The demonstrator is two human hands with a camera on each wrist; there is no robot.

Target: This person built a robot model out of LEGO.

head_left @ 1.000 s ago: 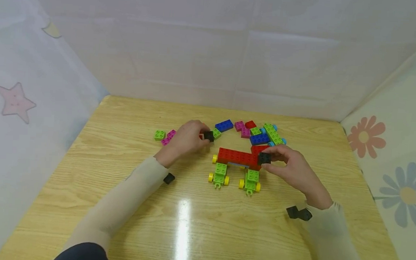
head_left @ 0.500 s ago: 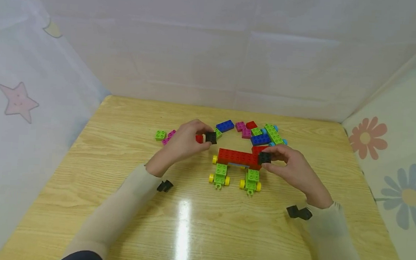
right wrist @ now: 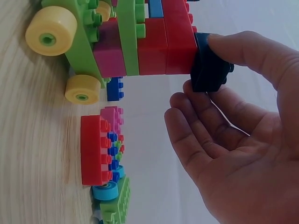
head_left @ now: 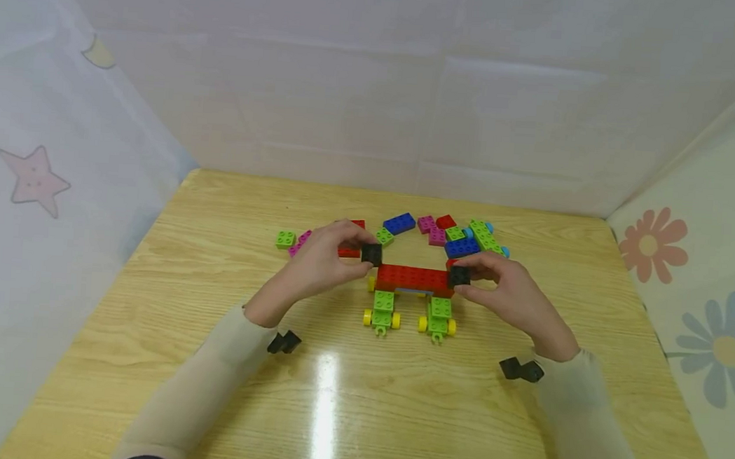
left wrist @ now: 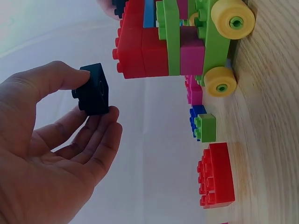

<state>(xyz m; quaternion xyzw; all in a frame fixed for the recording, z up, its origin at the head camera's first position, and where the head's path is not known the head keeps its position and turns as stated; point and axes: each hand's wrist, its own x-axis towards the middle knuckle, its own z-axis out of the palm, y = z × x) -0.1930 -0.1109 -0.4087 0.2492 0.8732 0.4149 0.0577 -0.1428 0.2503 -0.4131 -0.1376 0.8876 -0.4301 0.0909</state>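
Both sides are busy over the bench [head_left: 432, 416]: the left hand [head_left: 322, 265] pinches the left black brick [head_left: 371, 254], thumb on one face, fingertips on the opposite one, and the left wrist view shows a gap between it and the model [head_left: 411, 279]. Over to the right hand [head_left: 511, 294], thumb and fingertips pinching the right black brick [head_left: 459, 276]; from the right wrist this one looks to meet the model's red top at that end, though whether it is pressed on, I cannot tell.

Between the hands stands the model, upright on yellow wheels [head_left: 396, 320], roughly midway between the bench's left and right edges and nearer the far edge. Red on top, green and pink layers below, two hooked green ends [head_left: 381, 319] facing the near edge.

Now the loose pieces, all towards the far edge! Beyond the left hand, a red brick [left wrist: 218, 176], partly hidden in the head view; further towards the left edge, a green brick [head_left: 285, 239] beside pink bricks [head_left: 304, 240]. Behind the model, a long blue brick [head_left: 399, 223]. And towards the far right corner, a mixed cluster, with a green base [head_left: 486, 237] on light blue wheels [head_left: 505, 252] at its outer side.
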